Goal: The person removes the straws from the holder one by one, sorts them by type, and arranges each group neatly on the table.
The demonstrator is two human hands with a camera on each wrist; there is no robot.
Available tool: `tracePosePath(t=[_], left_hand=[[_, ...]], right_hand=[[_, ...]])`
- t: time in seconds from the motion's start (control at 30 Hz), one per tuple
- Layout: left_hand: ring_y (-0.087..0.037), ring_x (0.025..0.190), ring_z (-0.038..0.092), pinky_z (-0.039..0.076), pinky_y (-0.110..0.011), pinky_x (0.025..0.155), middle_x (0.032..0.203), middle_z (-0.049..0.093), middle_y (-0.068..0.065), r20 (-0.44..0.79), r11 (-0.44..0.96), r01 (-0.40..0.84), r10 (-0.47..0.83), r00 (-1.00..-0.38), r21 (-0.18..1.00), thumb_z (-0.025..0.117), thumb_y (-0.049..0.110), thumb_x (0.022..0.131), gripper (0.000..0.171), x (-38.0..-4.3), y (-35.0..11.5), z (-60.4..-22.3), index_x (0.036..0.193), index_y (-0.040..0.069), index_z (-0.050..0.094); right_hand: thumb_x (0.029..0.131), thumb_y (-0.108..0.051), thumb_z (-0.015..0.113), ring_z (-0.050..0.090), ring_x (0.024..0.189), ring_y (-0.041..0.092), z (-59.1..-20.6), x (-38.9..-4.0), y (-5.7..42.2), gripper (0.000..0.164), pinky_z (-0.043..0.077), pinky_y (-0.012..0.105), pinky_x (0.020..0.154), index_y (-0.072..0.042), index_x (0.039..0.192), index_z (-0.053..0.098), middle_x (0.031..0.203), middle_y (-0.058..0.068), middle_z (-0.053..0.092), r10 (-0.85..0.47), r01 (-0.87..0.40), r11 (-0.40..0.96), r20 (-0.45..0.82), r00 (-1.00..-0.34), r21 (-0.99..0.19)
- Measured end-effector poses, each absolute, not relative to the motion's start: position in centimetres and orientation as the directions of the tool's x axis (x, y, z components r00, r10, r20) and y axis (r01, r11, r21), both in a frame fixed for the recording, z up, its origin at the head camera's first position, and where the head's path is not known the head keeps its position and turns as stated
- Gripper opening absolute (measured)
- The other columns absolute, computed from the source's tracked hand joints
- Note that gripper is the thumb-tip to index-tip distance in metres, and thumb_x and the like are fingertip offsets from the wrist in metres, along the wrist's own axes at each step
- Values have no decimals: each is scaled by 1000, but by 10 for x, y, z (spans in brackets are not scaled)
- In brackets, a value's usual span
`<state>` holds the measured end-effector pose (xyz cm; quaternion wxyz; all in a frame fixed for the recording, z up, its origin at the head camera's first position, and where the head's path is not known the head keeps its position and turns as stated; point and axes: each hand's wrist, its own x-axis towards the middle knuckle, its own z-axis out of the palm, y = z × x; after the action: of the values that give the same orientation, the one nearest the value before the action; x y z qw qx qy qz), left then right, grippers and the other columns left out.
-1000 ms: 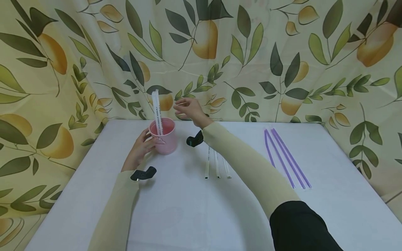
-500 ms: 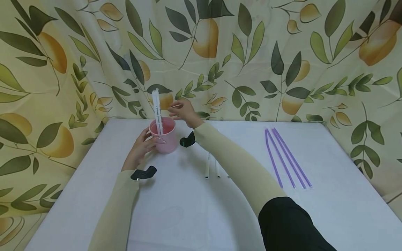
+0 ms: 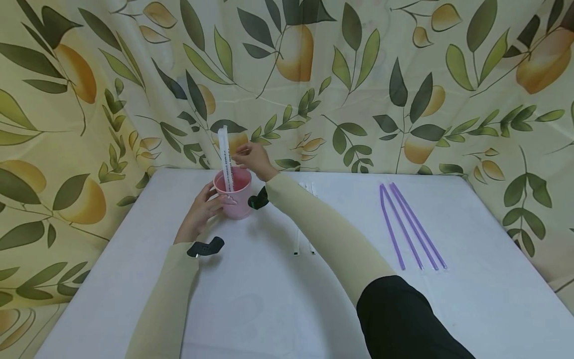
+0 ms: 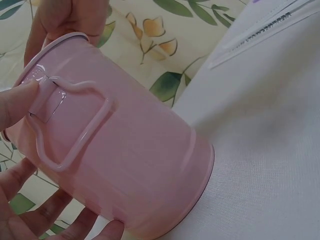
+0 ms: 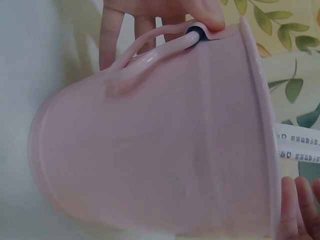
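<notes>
My left hand [image 3: 199, 212] grips a pink bucket [image 3: 237, 202] from the left. In the left wrist view its thumb presses near the base of the wire loop handle [image 4: 82, 142], and its fingers spread along the bucket's side. White paper-wrapped straws [image 3: 226, 162] stand in the bucket, leaning left, with small print on them. My right hand [image 3: 255, 159] hovers over the far right rim, fingertips close beside these straws. In the right wrist view its fingers [image 5: 302, 205] lie just outside the rim, a little apart from the printed wrappers [image 5: 300, 142].
More wrapped straws [image 3: 296, 243] lie on the white table [image 3: 251, 299], partly hidden under my right sleeve [image 3: 332, 224]. Several purple straws [image 3: 412, 229] lie in a fan at the right. A leaf-and-fruit patterned curtain [image 3: 350, 60] hangs right behind the table.
My right hand has moved left, from beside the bucket to over its rim at the standing straws. The right sleeve now covers more of the wrapped straws. The left hand and bucket stay put.
</notes>
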<state>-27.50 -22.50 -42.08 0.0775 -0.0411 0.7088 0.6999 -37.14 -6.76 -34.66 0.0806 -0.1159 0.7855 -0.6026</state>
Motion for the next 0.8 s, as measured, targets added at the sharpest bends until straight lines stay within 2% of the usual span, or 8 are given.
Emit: tracePosePath(t=[0.43,0.63,0.8], left_hand=[[-35,139,29,34,-49,113,157,17,-14,-164,46,-162,39,-986,986,56,20,94,72,-274,-225,-422,152,21,13],[-39,136,32,35,-52,111,153,22,-20,-113,78,-110,43,-993,991,57,16,93,70,-270,-226,-418,151,15,18],[-37,136,34,34,-50,112,151,28,-20,-59,99,-57,16,-998,993,61,13,90,70,-275,-228,-422,149,12,23]], right_hand=[[86,-12,67,66,98,25,-344,-372,-76,28,58,24,79,2,110,63,112,16,66,-293,-120,383,3,-956,-916],[86,-11,67,67,97,26,-345,-372,-76,28,58,24,77,3,110,63,112,18,67,-304,-136,388,13,-953,-911],[86,-12,67,67,97,27,-343,-374,-76,30,58,26,78,2,112,62,112,17,66,-307,-133,390,8,-952,-911]])
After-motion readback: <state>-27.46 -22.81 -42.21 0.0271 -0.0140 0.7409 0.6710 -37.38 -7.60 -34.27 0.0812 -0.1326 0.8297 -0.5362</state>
